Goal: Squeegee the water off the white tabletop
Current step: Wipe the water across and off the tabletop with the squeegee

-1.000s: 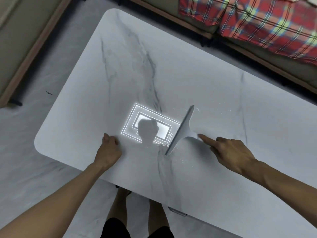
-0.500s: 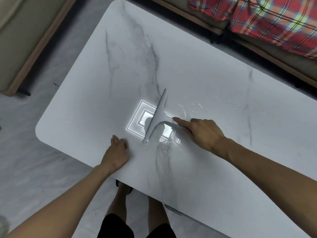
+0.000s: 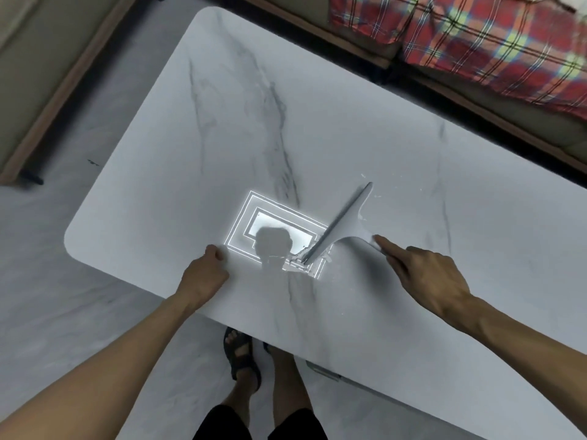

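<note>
The squeegee [image 3: 344, 222] looks light and stiff, its blade edge down on the wet table [image 3: 222, 122] just right of the bright lamp reflection [image 3: 273, 230]. I judge the handle the place to hold it, and my right hand [image 3: 425, 274] is closed around it, forefinger along the neck. Droplets [image 3: 378, 195] bead beside the blade. My left hand [image 3: 203, 274] rests loosely curled at the near edge, holding nothing.

The right hand [image 3: 425, 277] hides the squeegee [image 3: 341, 222] handle (blade shows); tabletop [image 3: 365, 128] runs off right.
</note>
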A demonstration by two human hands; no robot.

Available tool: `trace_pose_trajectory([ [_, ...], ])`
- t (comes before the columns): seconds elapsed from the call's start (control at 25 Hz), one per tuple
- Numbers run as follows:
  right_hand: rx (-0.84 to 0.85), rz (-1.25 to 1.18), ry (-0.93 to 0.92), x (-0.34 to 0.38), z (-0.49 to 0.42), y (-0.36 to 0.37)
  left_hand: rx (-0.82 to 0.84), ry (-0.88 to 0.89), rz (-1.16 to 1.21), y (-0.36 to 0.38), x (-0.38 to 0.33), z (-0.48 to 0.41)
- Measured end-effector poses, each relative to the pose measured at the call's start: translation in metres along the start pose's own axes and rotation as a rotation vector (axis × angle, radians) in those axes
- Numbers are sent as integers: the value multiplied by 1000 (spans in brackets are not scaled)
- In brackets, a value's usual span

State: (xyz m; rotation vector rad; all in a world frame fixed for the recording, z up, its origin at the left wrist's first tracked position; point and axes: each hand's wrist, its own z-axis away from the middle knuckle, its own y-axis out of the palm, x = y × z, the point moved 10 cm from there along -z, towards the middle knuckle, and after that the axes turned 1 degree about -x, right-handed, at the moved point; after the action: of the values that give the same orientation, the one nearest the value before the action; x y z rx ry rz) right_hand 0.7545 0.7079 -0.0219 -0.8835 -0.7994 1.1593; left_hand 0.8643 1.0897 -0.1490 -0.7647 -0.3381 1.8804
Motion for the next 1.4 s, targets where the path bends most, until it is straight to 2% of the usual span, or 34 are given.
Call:
trace_pose_trajectory([
  [0.08, 48, -15, -120, 55, 5, 8, -81, -6, 79, -16, 18, 14],
  [0.28, 161, -31, -516, 224, 23, 57, -273, 47, 96, -48, 70, 44],
  [0.4, 168, -2, -607, 273, 26, 85, -333, 74, 56, -44, 85, 49],
  [0.52, 133, -15, -543, 256, 24, 95, -309, 87, 69, -14, 79, 50],
  [0.72, 43, 3, -344, 147, 50, 82, -109, 196, -31, 56, 47, 59],
  [0.84, 56, 39, -169, 64, 78, 79, -6, 149, -176, 78, 38, 61],
  [0.96, 75, 24, -74, 23, 100, 74, 78, 95, -265, 81, 36, 57],
  [1.08, 68, -69, -134, 52, 97, 71, 110, 48, -248, 76, 36, 56],
  [1.2, 65, -107, -333, 132, 78, 81, 104, 55, -211, 72, 38, 56],
  [1.32, 100, -44, -501, 201, 64, 103, 3, 31, -73, 62, 45, 61],
  [1.4, 103, -9, -543, 211, 60, 111, -52, 8, 6, 60, 51, 68],
])
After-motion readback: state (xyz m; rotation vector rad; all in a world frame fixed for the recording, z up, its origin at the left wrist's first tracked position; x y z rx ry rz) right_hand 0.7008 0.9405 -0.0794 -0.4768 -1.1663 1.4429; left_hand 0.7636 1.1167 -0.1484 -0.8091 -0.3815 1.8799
